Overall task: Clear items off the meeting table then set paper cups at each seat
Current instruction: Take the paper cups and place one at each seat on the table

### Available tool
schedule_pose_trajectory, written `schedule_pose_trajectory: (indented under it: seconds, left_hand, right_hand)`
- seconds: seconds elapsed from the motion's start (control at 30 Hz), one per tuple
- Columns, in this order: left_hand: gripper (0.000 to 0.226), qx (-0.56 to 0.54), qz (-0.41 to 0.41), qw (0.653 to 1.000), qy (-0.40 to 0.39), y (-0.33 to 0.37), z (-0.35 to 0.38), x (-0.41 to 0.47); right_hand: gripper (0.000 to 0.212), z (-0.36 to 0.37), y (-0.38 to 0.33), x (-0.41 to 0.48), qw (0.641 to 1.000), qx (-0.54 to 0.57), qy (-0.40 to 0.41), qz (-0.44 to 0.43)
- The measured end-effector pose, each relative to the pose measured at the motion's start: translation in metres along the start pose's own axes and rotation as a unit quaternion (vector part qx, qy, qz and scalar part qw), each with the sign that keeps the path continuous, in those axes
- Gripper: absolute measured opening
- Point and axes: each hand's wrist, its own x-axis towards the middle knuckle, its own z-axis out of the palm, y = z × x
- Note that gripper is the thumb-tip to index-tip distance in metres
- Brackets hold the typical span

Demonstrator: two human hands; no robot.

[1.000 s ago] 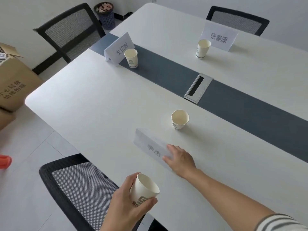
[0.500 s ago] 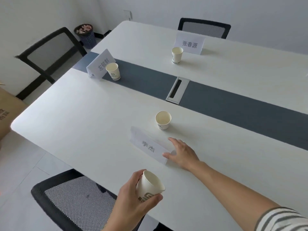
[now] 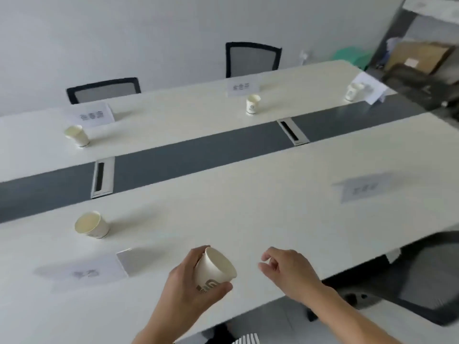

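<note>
Paper cup in your left hand is the one in play: your fingers are wrapped round its lower wall, thumb on the near side, and it tilts with its mouth toward your right hand. That right hand hovers just above the surface, fingers loosely curled and holding nothing.

The clearing looks done; only name cards and cups remain on the surface. You are on the cup-setting step. Four cups already stand: one beyond and to the left of your left fingers, behind the near name card, and three more along the far side, each by its own card.

The one seat that looks unserved is the card well beyond your right fingers and to their right, with a chair drawn up below it. No cup stands near it.

For the next move, carry the held cup rightward past your free hand, level it, and set it upright just beyond that card, matching the other places. Grip lightly; the thin wall will likely dent under a squeeze.
</note>
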Motion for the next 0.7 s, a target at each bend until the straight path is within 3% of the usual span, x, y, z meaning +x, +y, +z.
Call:
schedule_pose_trajectory:
  seconds: [0.3, 0.47, 0.7]
  left_hand:
    - [0.058, 0.043, 0.108, 0.976, -0.187, 0.082, 0.186, -0.055]
    - [0.064, 0.065, 0.147, 0.943, -0.291, 0.138, 0.281, -0.077]
    - [0.069, 0.112, 0.203, 0.904, -0.359, 0.222, 0.396, -0.068]
  right_hand:
    - [0.015, -0.016, 0.168, -0.225, 0.958, 0.158, 0.152, 0.186]
    - [0.007, -0.036, 0.241, -0.330, 0.904, 0.222, 0.240, 0.276]
    - [0.005, -0.074, 0.334, -0.406, 0.837, 0.269, 0.322, 0.351]
